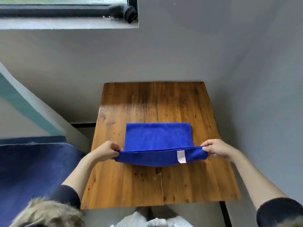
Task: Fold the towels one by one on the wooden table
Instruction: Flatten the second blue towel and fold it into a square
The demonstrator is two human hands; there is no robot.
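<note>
A blue towel [157, 136] lies on the wooden table [131, 182], its far part flat and its near edge lifted off the surface. My left hand [105, 151] pinches the near left corner. My right hand [217, 149] pinches the near right corner. The raised edge stretches taut between both hands and its fold hangs toward me. A small white label [181, 156] shows on the hanging fold near my right hand.
A grey wall stands behind and to the right of the table. A dark blue cushioned seat [32, 169] is at the left. A window ledge [65, 23] with a dark object sits high on the wall.
</note>
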